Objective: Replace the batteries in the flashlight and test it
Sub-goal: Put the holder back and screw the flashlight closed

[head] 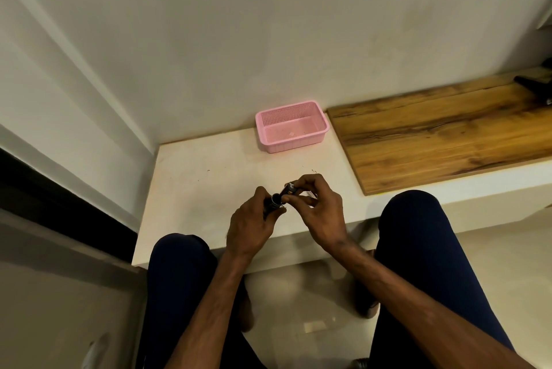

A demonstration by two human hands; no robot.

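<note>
My left hand (252, 221) is wrapped around a black flashlight body (273, 202), its open end pointing up and to the right. My right hand (321, 207) pinches a dark battery (289, 189) with a metal tip between thumb and fingers. The battery's lower end sits at the mouth of the flashlight tube. Both hands hover just above the near part of a pale low table (203, 189). Most of the flashlight is hidden inside my left fist.
A pink plastic basket (291, 126) stands at the table's back edge against the wall. A wooden board (448, 135) lies on the ledge to the right, with a dark object (534, 85) at its far end. My knees in dark trousers flank the table.
</note>
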